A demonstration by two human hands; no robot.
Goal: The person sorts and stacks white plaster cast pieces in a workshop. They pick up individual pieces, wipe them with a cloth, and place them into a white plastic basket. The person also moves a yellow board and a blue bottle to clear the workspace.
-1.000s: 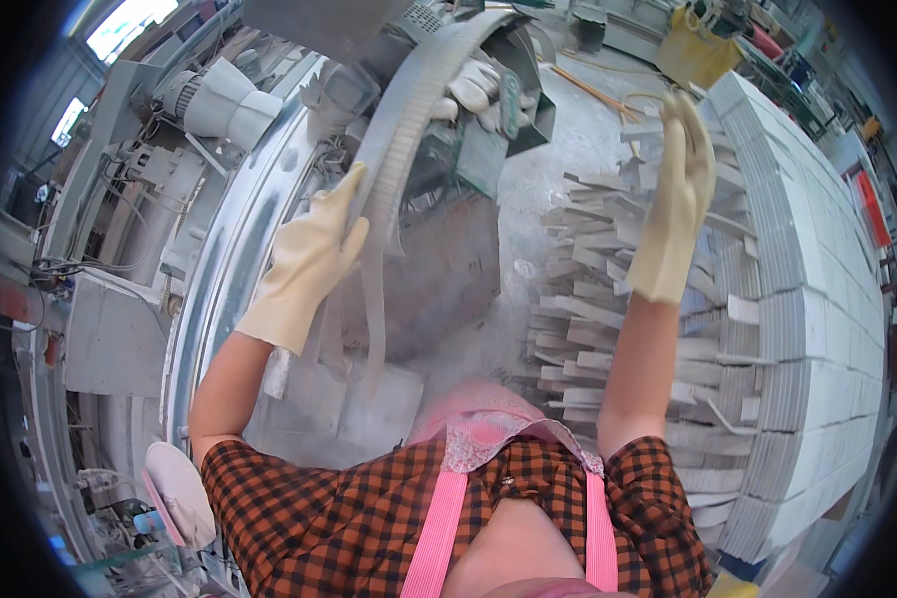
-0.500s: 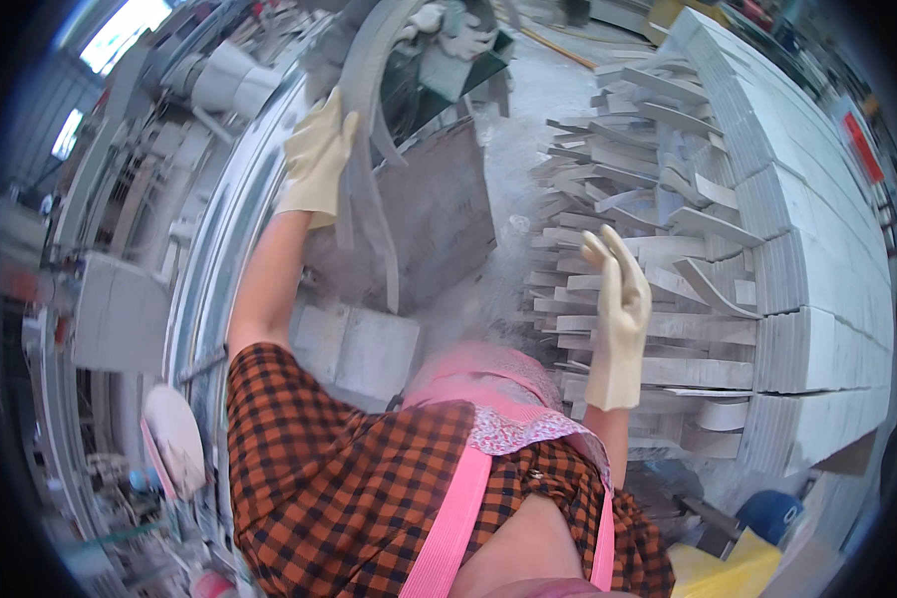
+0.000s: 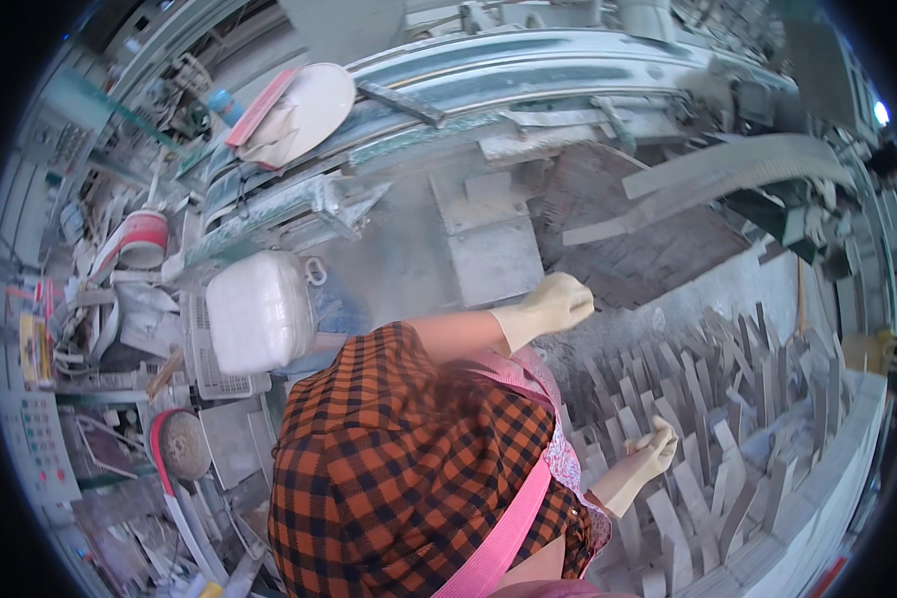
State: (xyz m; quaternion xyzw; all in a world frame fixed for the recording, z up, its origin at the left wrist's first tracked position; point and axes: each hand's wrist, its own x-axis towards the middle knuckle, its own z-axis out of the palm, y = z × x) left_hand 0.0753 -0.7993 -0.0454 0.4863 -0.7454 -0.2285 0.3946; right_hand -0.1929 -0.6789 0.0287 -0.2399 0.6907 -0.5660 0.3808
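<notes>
My left hand (image 3: pixel 553 304), in a cream rubber glove, is closed in a loose fist beside the grey plates (image 3: pixel 493 261), with nothing visible in it. The other gloved hand, my right hand (image 3: pixel 648 458), has its fingers curled in and shows nothing held. It is just above or beside many upright pale-grey strips (image 3: pixel 703 409); whether it touches them I cannot tell. Past my left hand lies a dusty dark brown sheet (image 3: pixel 628 219). Long curved grey strips (image 3: pixel 738 174) hang over that sheet from the machine.
A dusty machine rail (image 3: pixel 548 75) runs across the back. On the left, a white plastic-wrapped bundle (image 3: pixel 259 314) rests by a grey crate (image 3: pixel 204 339). A round pale disc (image 3: pixel 319 110) stands near the rail. A button panel (image 3: pixel 40 448) is at the far left.
My view has swung left, so the rail now runs across the back. My left hand has left the curved strips and drawn toward my body, closed. My right fingers have gone from stretched to curled.
</notes>
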